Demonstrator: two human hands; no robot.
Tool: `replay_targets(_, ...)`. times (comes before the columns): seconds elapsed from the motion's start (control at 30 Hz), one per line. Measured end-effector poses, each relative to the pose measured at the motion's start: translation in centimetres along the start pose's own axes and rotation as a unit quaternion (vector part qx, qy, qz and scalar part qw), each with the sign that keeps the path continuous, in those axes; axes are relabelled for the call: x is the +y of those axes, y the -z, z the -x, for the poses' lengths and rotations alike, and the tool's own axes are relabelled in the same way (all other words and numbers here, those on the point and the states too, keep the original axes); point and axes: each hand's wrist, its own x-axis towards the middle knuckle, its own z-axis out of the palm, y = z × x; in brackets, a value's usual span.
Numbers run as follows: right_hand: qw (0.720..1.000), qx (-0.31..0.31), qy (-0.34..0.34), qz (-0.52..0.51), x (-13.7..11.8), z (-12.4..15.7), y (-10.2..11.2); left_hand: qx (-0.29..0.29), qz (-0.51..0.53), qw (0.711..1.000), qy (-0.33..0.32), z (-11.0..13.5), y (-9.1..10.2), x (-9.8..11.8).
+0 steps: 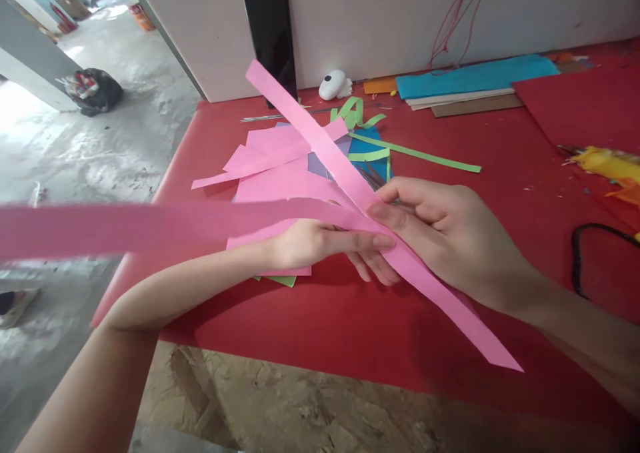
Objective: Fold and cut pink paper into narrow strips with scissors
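Two long pink paper strips cross in front of me, above the red table. My right hand [435,233] pinches the diagonal pink paper strip [320,143] between thumb and fingers, its lower end running down to the right. My left hand [345,246] has its thumb on the other pink paper strip [200,229], which stretches off the left edge of the view. Both hands meet where the strips overlap. Behind them lie pink paper sheets [270,193] and cut pieces, over blue and purple paper. Scissors [370,175] show partly behind my right hand.
Curly green paper strips [425,154] lie beyond the hands. A dark phone [273,39] leans against the wall beside a white rounded object [335,85]. Folded blue material [475,79] lies at the back, a yellow item [605,163] and black cord [575,259] at right.
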Motion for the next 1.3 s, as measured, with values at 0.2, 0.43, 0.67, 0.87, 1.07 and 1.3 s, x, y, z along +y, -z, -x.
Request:
replay_targets(0.2, 0.994, 0.083, 0.01, 0.072, 0.2, 0.1, -0.2, 0.04, -0.022, 0.999, -0.009, 0.1, -0.7, 0.9)
replay_targets(0.43, 0.999, 0.047, 0.006, -0.014, -0.1, -0.2, 0.0, 0.035, -0.097, 0.994, -0.035, 0.3, -0.2, 0.6)
replay_targets(0.67, 1.0, 0.004, -0.01, -0.014, -0.4, -0.1, 0.4, 0.024, -0.064, 0.996, -0.06, 0.1, 0.2, 0.2)
replay_targets(0.87, 0.999, 0.0, -0.004, 0.036, 0.0, -0.2, 0.0, -0.033, -0.072, 0.997, -0.002, -0.1, 0.0, 0.1)
replay_targets(1.07, 0.998, -0.044, 0.016, 0.041, 0.2, -0.2, 0.0, -0.045, -0.081, 0.996, 0.001, 0.0, -0.2, -0.1)
replay_targets(1.3, 0.999, -0.012, 0.012, 0.043, 0.0, 0.1, -0.2, -0.002, -0.124, 0.992, -0.011, 0.1, -0.4, 0.3)
